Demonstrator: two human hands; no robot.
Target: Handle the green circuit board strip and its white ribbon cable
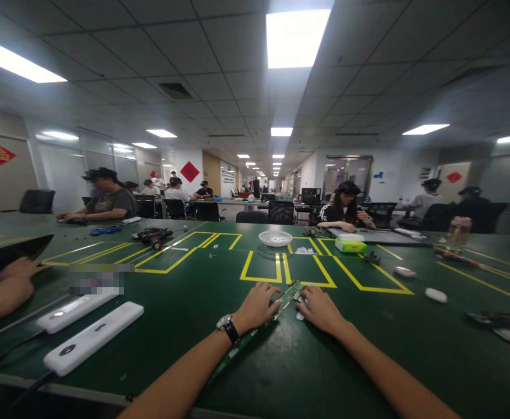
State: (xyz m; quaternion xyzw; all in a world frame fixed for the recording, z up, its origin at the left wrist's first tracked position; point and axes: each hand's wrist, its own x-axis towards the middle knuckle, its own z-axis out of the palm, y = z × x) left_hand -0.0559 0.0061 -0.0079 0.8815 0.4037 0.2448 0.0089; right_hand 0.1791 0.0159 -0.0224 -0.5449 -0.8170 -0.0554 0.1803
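A long, narrow green circuit board (286, 298) lies slantwise on the green table, its near end passing under my left forearm. My left hand (257, 306), with a watch on the wrist, is closed on the board's left edge near its far end. Across from it, my right hand (318, 308) has its fingers bent at the board's right side, by a small connector at the far end; what the fingertips hold is too small to make out. A small pale piece (299, 316) lies beside the right fingertips.
Beyond the hands stands a white round dish (275, 238), with yellow tape outlines around it. Two white power strips (93, 337) lie at the left, near another person's arm (8, 288). A green-and-white pack (351, 244), a white mouse (436, 295) and cables (503, 326) are right.
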